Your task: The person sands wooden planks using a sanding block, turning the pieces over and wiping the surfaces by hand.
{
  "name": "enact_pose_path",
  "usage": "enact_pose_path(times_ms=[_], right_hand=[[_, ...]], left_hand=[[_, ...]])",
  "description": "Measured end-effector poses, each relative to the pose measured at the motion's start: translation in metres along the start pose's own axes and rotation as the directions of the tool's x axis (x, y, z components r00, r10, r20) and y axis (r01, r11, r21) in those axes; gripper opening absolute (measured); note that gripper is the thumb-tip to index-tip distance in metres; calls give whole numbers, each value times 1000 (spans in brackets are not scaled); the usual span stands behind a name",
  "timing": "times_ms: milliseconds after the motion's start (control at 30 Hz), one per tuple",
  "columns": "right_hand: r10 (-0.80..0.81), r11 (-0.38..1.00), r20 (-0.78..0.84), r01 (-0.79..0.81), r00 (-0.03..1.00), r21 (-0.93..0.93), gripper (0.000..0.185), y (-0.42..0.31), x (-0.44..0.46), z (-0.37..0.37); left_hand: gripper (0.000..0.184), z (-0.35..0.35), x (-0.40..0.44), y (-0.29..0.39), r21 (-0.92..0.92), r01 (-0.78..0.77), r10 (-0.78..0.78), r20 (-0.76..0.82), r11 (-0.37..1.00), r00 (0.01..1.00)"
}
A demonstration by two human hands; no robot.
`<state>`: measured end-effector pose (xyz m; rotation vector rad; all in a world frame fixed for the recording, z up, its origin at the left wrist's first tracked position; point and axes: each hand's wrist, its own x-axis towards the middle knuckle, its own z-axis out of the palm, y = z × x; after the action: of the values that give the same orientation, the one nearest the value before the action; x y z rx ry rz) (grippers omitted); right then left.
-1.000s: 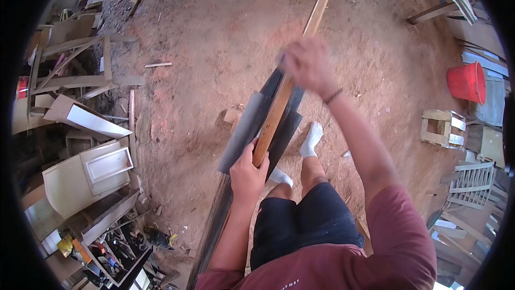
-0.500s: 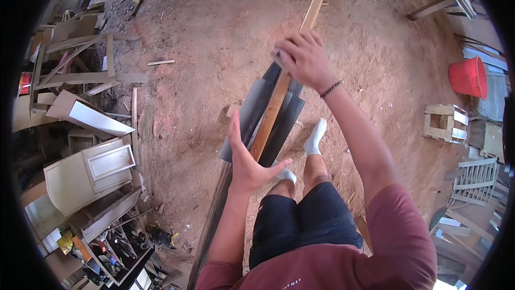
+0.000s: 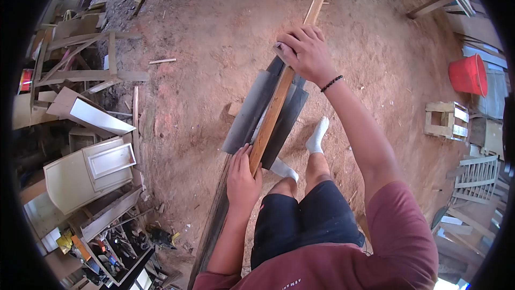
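Observation:
A long, narrow wooden strip [image 3: 275, 109] runs from the near end up past the top of the head view. My left hand [image 3: 245, 180] is closed around its near end, thumb on one side and fingers on the other. Farther along, my right hand [image 3: 307, 51] wraps over the strip from above. A small greyish patch shows by its thumb, and I cannot make out what it is. Beneath the strip, dark grey panels [image 3: 287, 129] slope to either side. They rest on a long dark beam [image 3: 214, 220] that passes beside my left forearm.
Left of me are a wooden frame [image 3: 80, 75], pale cabinet panels [image 3: 70, 177] and a tray of tools [image 3: 115, 258]. On the right stand a red bucket [image 3: 468, 75], a small wooden crate [image 3: 446, 122] and a slatted piece [image 3: 476, 179]. My feet are on the dirt floor [image 3: 198, 54].
My left hand was spread apart beside the strip and has closed on its near end. My right hand stays over the strip, shifted only slightly.

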<state>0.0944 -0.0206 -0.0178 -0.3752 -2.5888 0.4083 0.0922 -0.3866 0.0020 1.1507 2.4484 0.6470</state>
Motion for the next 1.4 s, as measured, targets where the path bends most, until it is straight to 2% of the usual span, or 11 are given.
enact_pose_path(times_ms=[267, 400, 500, 533, 700, 767, 867, 1000, 1133, 1233, 1400], right_hand=[[-345, 919, 74, 320, 936, 230, 27, -122, -97, 6], [15, 1000, 72, -15, 997, 9, 17, -18, -12, 8], [-2, 998, -42, 0, 999, -62, 15, -11, -5, 12], [8, 998, 132, 1, 991, -65, 15, -38, -18, 3], [-211, 963, 6, 207, 977, 173, 16, -78, -64, 1], [-200, 970, -15, 200, 980, 140, 19, -35, -33, 5], [115, 992, 164, -123, 980, 40, 25, -13, -6, -4], [-85, 992, 71, 77, 994, 104, 30, -66, -57, 1], [-345, 906, 38, 322, 938, 277, 22, -74, -66, -5], [-18, 999, 100, 13, 995, 51, 23, -18, -14, 0], [-139, 987, 23, 137, 990, 79, 25, -42, -36, 11]], left_hand=[[56, 0, -1, 1, -88, 122, -122, 9, 989, 992], [50, -3, 4, 6, -140, 45, -53, -58, 989, 997], [48, -6, 6, 9, -132, 104, -107, -17, 986, 994], [53, -3, 4, 6, -116, 96, -98, -5, 989, 995], [77, -16, 36, 34, -123, 82, -89, -46, 989, 995], [95, -20, 63, 43, -108, -240, 219, -179, 965, 959], [108, -5, 82, 43, -65, -198, 184, -177, 978, 967], [129, 6, 77, 34, -57, -250, 221, -307, 967, 926], [133, 4, 75, 30, -42, -349, 321, -297, 936, 899], [135, 7, 77, 30, -73, -337, 301, -300, 939, 905], [132, 3, 75, 28, -126, -315, 267, -295, 941, 917]])
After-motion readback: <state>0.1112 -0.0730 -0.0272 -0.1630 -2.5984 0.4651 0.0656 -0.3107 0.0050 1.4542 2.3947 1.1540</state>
